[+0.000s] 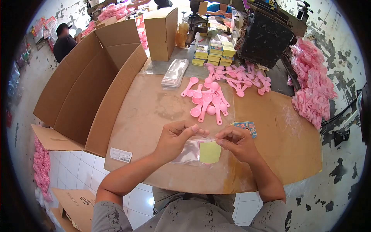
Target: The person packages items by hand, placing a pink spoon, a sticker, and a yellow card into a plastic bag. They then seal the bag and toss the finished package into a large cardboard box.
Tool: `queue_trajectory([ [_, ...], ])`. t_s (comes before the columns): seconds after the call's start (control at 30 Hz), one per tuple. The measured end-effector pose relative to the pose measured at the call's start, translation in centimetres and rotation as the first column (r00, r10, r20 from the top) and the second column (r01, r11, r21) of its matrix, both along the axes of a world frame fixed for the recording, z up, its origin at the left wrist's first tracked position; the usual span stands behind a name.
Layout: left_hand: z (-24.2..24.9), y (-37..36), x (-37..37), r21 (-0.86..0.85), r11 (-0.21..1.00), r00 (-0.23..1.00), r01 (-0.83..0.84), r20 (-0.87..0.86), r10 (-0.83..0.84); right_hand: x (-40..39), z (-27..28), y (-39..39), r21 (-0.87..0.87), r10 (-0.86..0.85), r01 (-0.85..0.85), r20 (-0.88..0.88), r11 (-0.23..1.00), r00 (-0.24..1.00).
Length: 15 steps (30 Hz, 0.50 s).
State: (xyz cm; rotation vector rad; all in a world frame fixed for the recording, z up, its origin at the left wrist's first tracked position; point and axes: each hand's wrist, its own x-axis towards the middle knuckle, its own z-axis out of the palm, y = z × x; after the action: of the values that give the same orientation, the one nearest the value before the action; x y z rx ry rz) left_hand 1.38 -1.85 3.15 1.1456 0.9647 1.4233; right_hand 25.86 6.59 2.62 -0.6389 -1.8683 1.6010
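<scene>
Containers. Item: one clear plastic bag (184,153), at the near middle of the cardboard-covered table (154,116), between the hands; one plain yellow-green card (210,152) lies at its right side, with bits of pink showing above and below. Whether the card is fully inside cannot be told.
Item: one large open brown cardboard box (77,85), left, inner walls showing.
Item: one tall brown cardboard box (156,36), behind; contents hidden.
Item: clear plastic sacking filled with pink pieces (312,81), one mass, far right.

Hands, two. Left hand (176,140): half-curled, thumb and fingers at the bag's upper edge; its grip cannot be told. Right hand (237,143): thumb and forefinger pinched on the bag's edge, by the card's upper right corner.

Counts. Pink plastic measuring spoons (206,101): two adjoining heaps, overlapping, exact number uncertain. Flat clear plastic bags (174,73): one stack. Yellow-edged printed cards (215,48): several short stacks. Blue printed card (247,127): one, beyond the right hand. White label (120,154): one.
</scene>
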Motion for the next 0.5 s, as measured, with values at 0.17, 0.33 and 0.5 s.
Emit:
queue_trajectory([
  [0.17, -2.4, 0.8, -1.0, -0.034, 0.998, 0.989, 0.048, 0.141, -0.043, -0.1, -0.1, -0.2, -0.04, 0.048, -0.05, -0.031, 0.998, 0.998],
  [0.33, -0.7, 0.5, 0.1, -0.088, 0.995, 0.988, 0.037, 0.155, -0.023, 0.1, -0.3, 0.0, -0.123, 0.027, -0.036, -0.073, 0.992, 0.997],
  [0.5, -2.4, 0.5, 1.0, 0.037, 0.985, 0.984, 0.166, -0.065, -0.163, 0.6, 0.0, 0.4, -0.151, -0.027, 0.016, -0.073, 0.988, 0.997],
])
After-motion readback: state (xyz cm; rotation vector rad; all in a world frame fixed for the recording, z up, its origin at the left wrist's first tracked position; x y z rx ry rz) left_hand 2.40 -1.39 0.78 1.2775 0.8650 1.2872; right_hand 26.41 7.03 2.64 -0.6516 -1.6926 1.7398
